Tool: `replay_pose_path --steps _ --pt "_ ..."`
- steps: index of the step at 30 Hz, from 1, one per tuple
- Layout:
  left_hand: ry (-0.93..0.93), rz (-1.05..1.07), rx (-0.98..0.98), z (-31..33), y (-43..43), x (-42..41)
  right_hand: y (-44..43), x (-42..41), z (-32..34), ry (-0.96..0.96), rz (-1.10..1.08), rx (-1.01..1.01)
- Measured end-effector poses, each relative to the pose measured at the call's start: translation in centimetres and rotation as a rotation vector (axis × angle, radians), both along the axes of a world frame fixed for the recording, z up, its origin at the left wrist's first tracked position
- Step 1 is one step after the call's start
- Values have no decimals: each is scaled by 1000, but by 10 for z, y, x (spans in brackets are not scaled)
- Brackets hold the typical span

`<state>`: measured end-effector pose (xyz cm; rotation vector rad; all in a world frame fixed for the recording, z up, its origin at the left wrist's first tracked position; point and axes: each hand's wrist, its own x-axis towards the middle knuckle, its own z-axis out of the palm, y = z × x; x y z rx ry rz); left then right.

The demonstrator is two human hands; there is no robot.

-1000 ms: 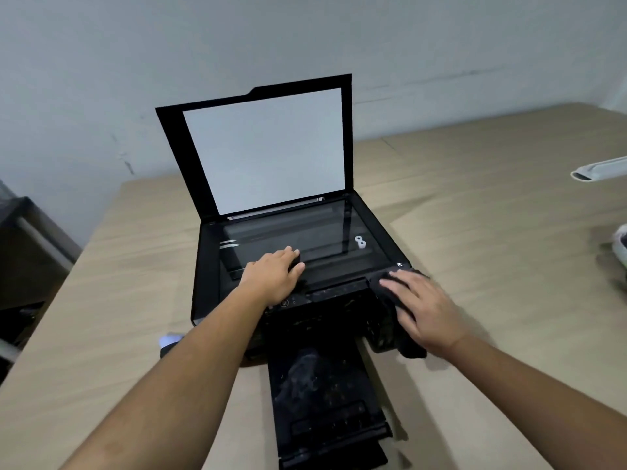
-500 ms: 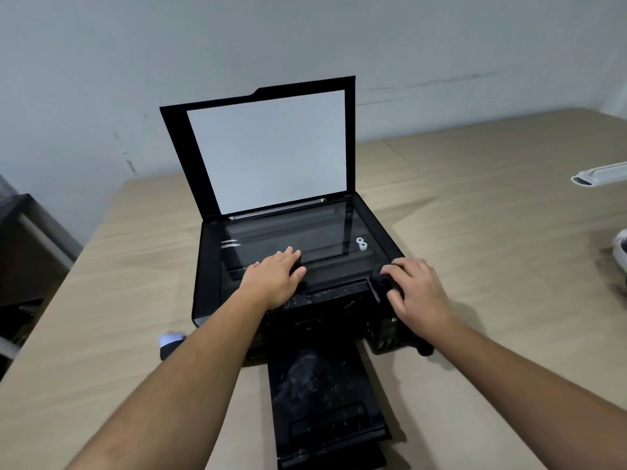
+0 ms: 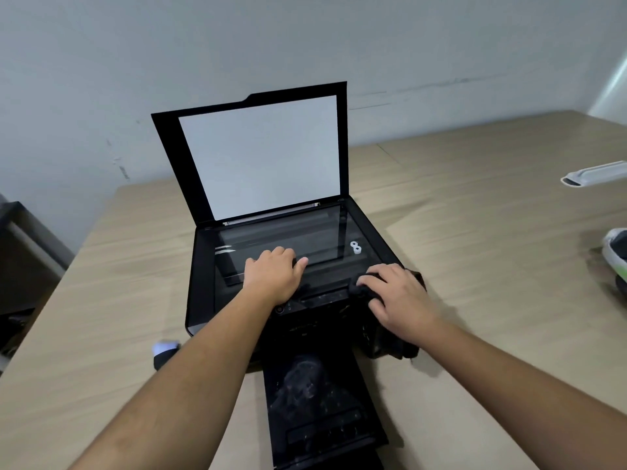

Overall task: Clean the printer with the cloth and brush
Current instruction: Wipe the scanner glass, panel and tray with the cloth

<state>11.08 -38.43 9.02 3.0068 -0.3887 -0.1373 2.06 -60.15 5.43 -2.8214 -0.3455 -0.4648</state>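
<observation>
A black printer (image 3: 200,286) stands on the wooden table with its scanner lid (image 3: 264,154) raised and its dusty output tray (image 3: 319,408) pulled out toward me. My left hand (image 3: 271,276) rests flat on the front of the scanner glass, fingers together, holding nothing. My right hand (image 3: 397,296) presses a black cloth (image 3: 361,288) on the printer's front right corner; more of the cloth hangs down that corner. A small object with a white tip (image 3: 165,352), possibly the brush, lies on the table left of the printer, partly hidden by my left forearm.
The wooden table (image 3: 475,232) reaches back to a grey wall. A white elongated object (image 3: 593,176) lies at the far right, with a white and green item (image 3: 615,256) at the right edge. Dark furniture (image 3: 23,266) stands off the table's left side.
My right hand slid with the cloth from the front right side of the printer up onto its top corner, and its fingers curled around the cloth. My left hand stayed in place.
</observation>
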Motion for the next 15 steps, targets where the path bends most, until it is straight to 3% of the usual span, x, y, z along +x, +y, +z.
replay_pose_path --steps 4,15 --pt "8 4 -45 2 3 9 -34 -2 7 100 -123 97" --pt "-49 15 -79 -3 1 16 -19 61 32 390 -160 51"
